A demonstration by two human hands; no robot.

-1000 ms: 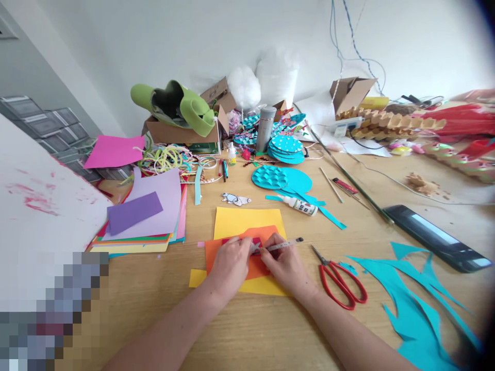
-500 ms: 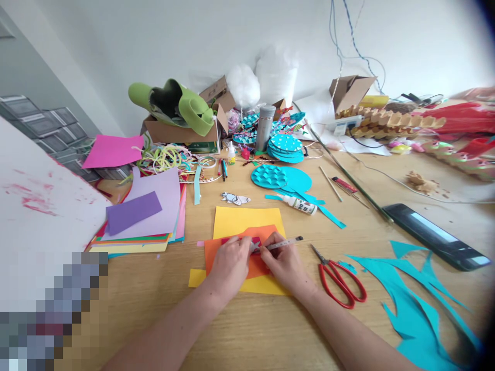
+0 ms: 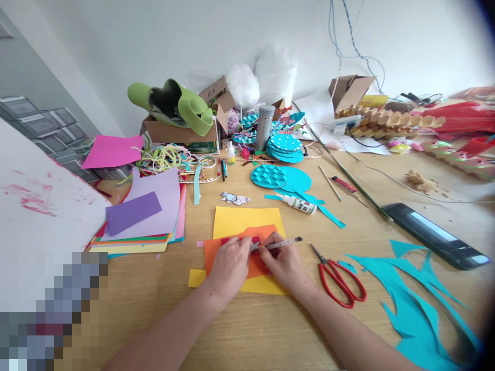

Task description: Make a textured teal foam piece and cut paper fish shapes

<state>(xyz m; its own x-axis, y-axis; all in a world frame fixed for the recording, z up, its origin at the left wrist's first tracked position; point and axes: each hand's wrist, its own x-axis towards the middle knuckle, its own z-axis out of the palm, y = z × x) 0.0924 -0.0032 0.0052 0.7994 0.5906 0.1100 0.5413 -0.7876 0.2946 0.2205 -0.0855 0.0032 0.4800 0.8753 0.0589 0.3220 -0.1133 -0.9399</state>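
Orange paper [image 3: 212, 252] lies over yellow sheets [image 3: 247, 219] on the wooden table, with a piece of dark red paper [image 3: 225, 240] on top, partly under my fingers. My right hand [image 3: 282, 257] is closed round a slim whitish pen-like tool [image 3: 284, 242] whose dark end points up and right. My left hand [image 3: 232, 260] rests on the orange and red paper, its fingers pressed together around a small pale piece [image 3: 255, 246], too hidden to make out. The two hands nearly meet at the fingertips.
Red-handled scissors [image 3: 340, 283] lie right of my right hand, beside turquoise scraps [image 3: 406, 293]. Beyond the papers are a glue bottle [image 3: 301, 204], turquoise discs [image 3: 280, 178] and a small fish-like cutout [image 3: 235, 198]. Stacked coloured paper [image 3: 166, 206] is at left, a black device [image 3: 433, 234] at right.
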